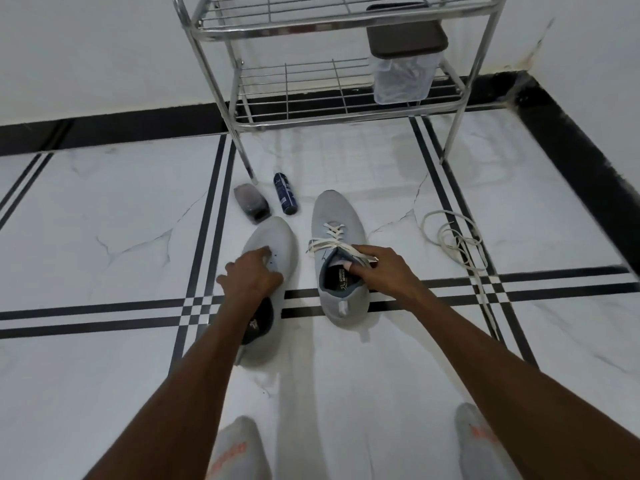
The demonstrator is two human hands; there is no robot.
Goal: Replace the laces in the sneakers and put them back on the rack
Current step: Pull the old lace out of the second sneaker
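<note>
Knees: two grey-clad knees point(239, 448) at the bottom edge, nearest the lens; person seems seated or crouched on the floor point(104, 209), arms reaching forward.
Left hand: left hand point(251, 275) lies over the throat of the left sneaker point(273, 240), fingers curved down onto the upper, fingertips by the empty eyelets; whether it actually grips, cannot tell.
Left sneaker: grey, on the floor, toe toward the rack, no lace in it.
Bottles: a small jar point(251, 203) and a dark spray can point(285, 194) lie just beyond its toe.
Right sneaker: right sneaker point(337, 216) stands just beside its pair, white lace point(332, 237) crossed through the lower eyelets, ends loose across the tongue.
Right hand: right hand point(381, 268) at the collar, thumb hooked inside the opening, fingers over the lace end; appears to hold the shoe's edge.
Spare lace: a loose lace point(457, 240) coiled on the floor, well apart to the right.
Rack: metal rack point(214, 46) ahead, a lidded tub point(403, 67) on its lower shelf.
Step, judged: right shoe laced but not tied off; left one still needs lacing.
Doing it well: steady each shoe by the collar, even the two ends before tightening, pull slack out row by row from the toe, fetch the spare lace for the left.
Watch for: uneven ends, a skipped eyelet.
</note>
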